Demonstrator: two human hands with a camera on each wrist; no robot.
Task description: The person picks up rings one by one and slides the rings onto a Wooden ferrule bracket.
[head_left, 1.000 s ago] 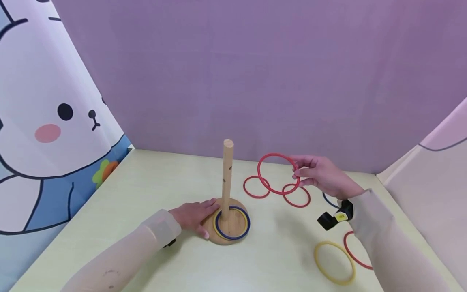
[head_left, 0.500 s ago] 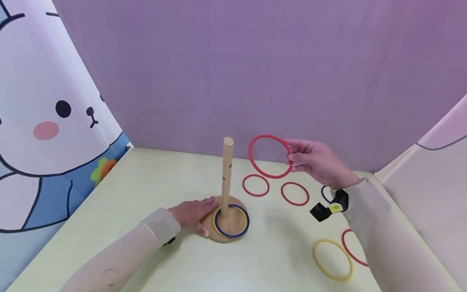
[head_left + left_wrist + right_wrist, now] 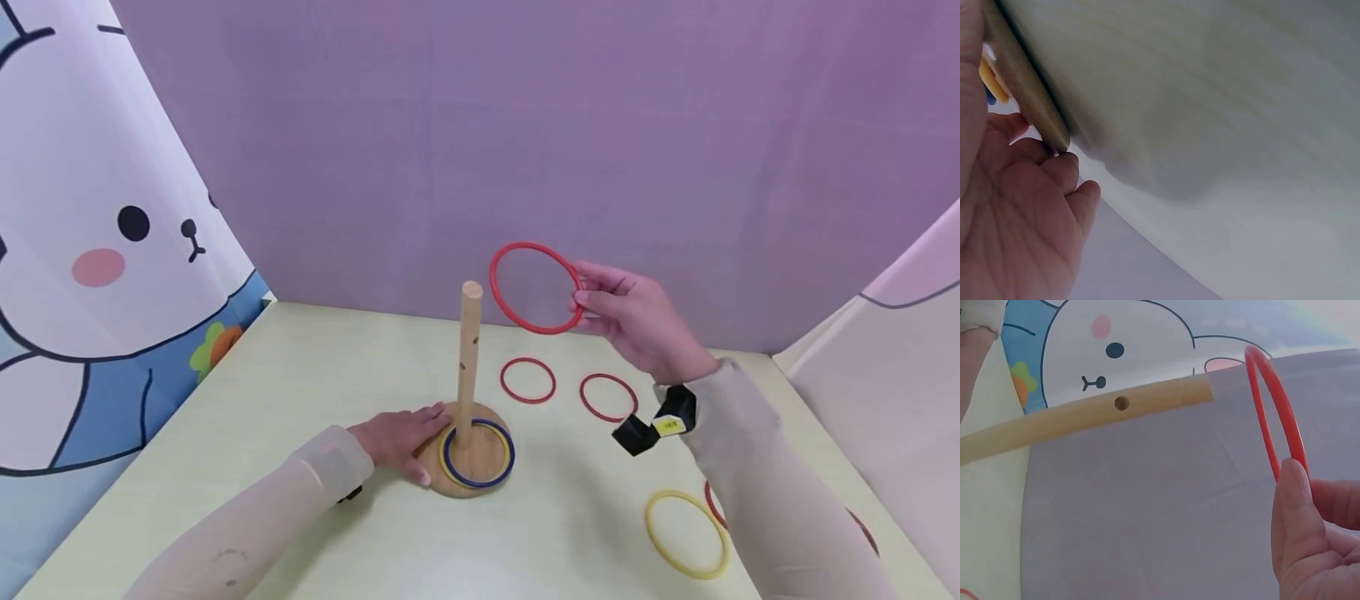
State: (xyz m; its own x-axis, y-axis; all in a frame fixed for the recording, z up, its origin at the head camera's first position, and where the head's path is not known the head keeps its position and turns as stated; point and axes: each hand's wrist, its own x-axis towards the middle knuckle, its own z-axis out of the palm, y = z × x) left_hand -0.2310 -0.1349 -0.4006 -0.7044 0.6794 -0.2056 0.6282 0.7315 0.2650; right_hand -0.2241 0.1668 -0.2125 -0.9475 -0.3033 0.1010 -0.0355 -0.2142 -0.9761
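My right hand (image 3: 637, 321) pinches a red ring (image 3: 529, 245) between thumb and fingers, raised to the right of the wooden post (image 3: 468, 358). The right wrist view shows this red ring (image 3: 1295, 434) tilted beyond the tip of the post (image 3: 1160, 400), with a gap between them. A round wooden base (image 3: 480, 458) carries the post. Around the post's foot lie a blue ring (image 3: 513, 454) and, beneath it, a yellow ring (image 3: 441, 454). My left hand (image 3: 393, 442) holds the base's left edge, its fingers bent at the rim in the left wrist view.
Two red rings (image 3: 528, 402) (image 3: 581, 390) lie flat behind and right of the base. Front right lies another yellow ring (image 3: 648, 525), beside a red ring (image 3: 712, 505) partly covered by my right sleeve. A purple wall (image 3: 450, 167) closes off the table's back.
My right hand has lifted the red ring up and leftward, from over the flat red rings to near the post's top. The left hand stays at the base.
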